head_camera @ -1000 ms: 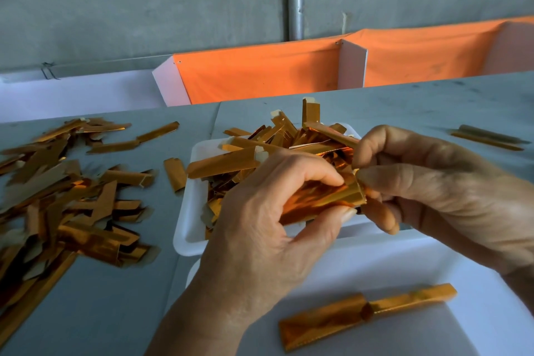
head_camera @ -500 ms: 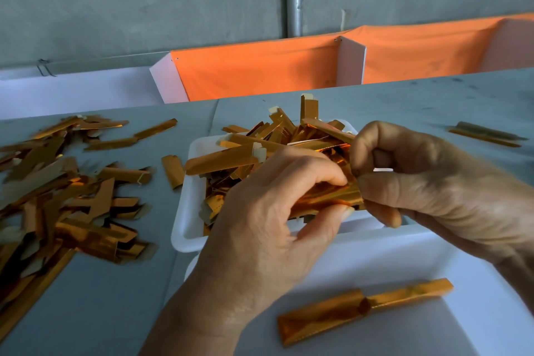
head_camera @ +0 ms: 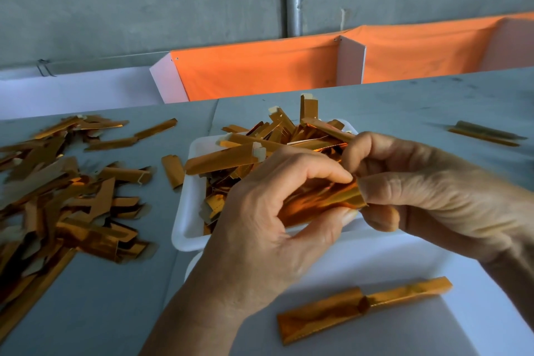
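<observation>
Gold foil strip [head_camera: 323,201], pinched between both your hands, hangs just above the near edge of the tray [head_camera: 185,228]. Your left hand [head_camera: 268,228] curls thumb and forefinger round the strip's middle. Your right hand [head_camera: 427,191] clamps its end, and the two hands meet at the fingertips.

The strip looks thin, light and glossy. It is likely slippery, quick to crease and easy to tear at a fold. You do best to take it by its flat faces, close to the fold line, with a light pinch rather than by the edges.

Inside the tray lies a heap [head_camera: 222,159] of like strips, some with pale tabs standing up. Nearer you than the tray, a white box [head_camera: 433,254] holds one joined piece [head_camera: 364,308]. Left of the tray, a loose pile [head_camera: 57,196] spreads over the table [head_camera: 404,101]. Right of the tray, well apart, lie two spare strips [head_camera: 485,133]. Behind the tray hangs orange cloth [head_camera: 260,72].
</observation>
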Available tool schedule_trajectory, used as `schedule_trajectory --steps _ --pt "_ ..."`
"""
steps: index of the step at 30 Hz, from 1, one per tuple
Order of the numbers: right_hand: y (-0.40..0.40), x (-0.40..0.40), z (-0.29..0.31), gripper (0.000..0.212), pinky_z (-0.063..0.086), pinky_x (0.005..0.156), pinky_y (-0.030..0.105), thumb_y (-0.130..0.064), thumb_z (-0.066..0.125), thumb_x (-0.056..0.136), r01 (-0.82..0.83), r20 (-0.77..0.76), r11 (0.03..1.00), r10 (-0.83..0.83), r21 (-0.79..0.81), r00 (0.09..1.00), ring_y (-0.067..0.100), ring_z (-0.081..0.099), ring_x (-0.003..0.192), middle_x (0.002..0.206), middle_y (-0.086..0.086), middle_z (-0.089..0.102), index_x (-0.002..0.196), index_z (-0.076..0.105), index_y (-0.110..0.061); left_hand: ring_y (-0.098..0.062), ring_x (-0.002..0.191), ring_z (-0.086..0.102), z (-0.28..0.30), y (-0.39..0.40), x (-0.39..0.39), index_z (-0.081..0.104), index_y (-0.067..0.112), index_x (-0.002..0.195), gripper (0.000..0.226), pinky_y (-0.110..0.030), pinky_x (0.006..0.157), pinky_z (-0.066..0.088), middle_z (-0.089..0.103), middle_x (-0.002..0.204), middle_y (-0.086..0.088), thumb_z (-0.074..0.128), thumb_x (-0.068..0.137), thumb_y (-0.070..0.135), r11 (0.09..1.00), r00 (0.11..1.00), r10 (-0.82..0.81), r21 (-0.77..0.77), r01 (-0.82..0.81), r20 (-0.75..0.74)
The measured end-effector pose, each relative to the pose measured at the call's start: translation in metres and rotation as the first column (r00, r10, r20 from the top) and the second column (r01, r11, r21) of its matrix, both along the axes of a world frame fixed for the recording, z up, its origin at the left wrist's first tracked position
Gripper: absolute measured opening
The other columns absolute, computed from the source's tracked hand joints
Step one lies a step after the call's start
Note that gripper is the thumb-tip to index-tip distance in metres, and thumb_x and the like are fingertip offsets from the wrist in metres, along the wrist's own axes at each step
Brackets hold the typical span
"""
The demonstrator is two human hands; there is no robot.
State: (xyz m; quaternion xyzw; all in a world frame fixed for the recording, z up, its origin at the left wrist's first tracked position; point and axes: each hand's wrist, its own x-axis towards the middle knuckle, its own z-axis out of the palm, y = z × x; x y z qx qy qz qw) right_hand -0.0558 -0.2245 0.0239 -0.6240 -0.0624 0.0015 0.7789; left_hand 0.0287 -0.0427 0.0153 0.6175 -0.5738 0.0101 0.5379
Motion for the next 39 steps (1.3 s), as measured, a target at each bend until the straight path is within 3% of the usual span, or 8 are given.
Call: schedule_trajectory --steps 4,7,13,20,27,35,39 --pt "0.004 0.001 0.002 0.012 0.052 0.055 0.025 -0.013 0.057 0.091 -0.08 -0.037 0.993 0.083 0.084 0.996 0.017 0.058 0.057 0.068 0.012 0.054 0.092 0.066 -0.006 -0.032 0.098 0.062 -0.006 0.0 0.004 0.06 0.018 0.106 0.025 -0.031 0.08 0.05 0.06 0.105 -0.009 0.068 0.082 0.021 0.999 0.994 -0.032 -0.003 0.032 -0.106" --pt "0.004 -0.003 0.004 0.023 0.054 0.054 0.024 -0.02 0.075 0.078 -0.1 -0.03 0.984 0.105 0.145 0.994 0.016 0.065 0.058 0.066 0.008 0.063 0.094 0.07 -0.004 -0.033 0.1 0.063 -0.005 0.002 0.004 0.058 0.012 0.107 0.025 -0.033 0.082 0.052 0.063 0.105 -0.019 0.066 0.083 0.017 0.992 0.971 -0.125 -0.017 0.124 -0.202" --pt "0.003 -0.004 0.001 0.027 0.054 0.054 0.022 -0.02 0.08 0.071 -0.057 0.012 0.992 0.056 0.114 0.998 0.014 0.066 0.059 0.065 0.005 0.065 0.093 0.072 -0.008 -0.022 0.094 0.067 -0.005 0.001 0.002 0.056 0.004 0.107 0.025 -0.022 0.079 0.05 0.066 0.101 -0.012 0.062 0.084 0.01 0.985 0.957 -0.168 -0.062 0.158 -0.235" --pt "0.006 -0.002 0.002 0.026 0.052 0.051 0.019 -0.023 0.085 0.064 -0.019 0.032 0.987 0.014 0.158 0.999 0.009 0.063 0.054 0.062 0.001 0.064 0.085 0.074 -0.015 -0.03 0.103 0.061 -0.005 -0.002 0.002 0.064 0.004 0.113 0.031 -0.038 0.083 0.052 0.061 0.108 -0.01 0.063 0.085 0.016 0.992 0.998 -0.006 -0.124 -0.001 -0.056" --pt "0.006 -0.002 0.004 0.03 0.05 0.05 0.018 -0.022 0.088 0.059 0.033 0.004 0.994 -0.033 0.103 0.999 0.009 0.058 0.051 0.064 0.003 0.061 0.081 0.072 -0.012 -0.006 0.101 0.057 0.004 -0.002 -0.002 0.06 0.003 0.122 0.035 -0.011 0.084 0.044 0.056 0.11 -0.006 0.058 0.088 0.011 0.995 0.975 0.099 -0.039 -0.093 0.198" --pt "0.009 -0.001 -0.001 0.038 0.051 0.05 0.02 -0.027 0.09 0.056 0.124 -0.006 0.985 -0.124 0.122 0.992 0.011 0.057 0.05 0.063 0.01 0.058 0.081 0.068 -0.008 -0.016 0.098 0.06 0.004 -0.007 -0.007 0.056 0.005 0.127 0.041 -0.022 0.083 0.05 0.055 0.105 -0.01 0.06 0.088 0.018 0.994 0.975 0.107 -0.055 -0.098 0.196" --pt "0.007 -0.003 0.0 0.033 0.053 0.051 0.019 -0.026 0.089 0.058 0.063 -0.02 0.983 -0.06 0.175 0.998 0.008 0.061 0.052 0.063 0.004 0.063 0.08 0.07 -0.011 -0.013 0.103 0.057 0.003 -0.008 -0.007 0.056 0.004 0.126 0.04 -0.016 0.087 0.045 0.057 0.105 -0.007 0.059 0.088 0.015 0.992 0.979 0.122 -0.065 -0.112 0.163"
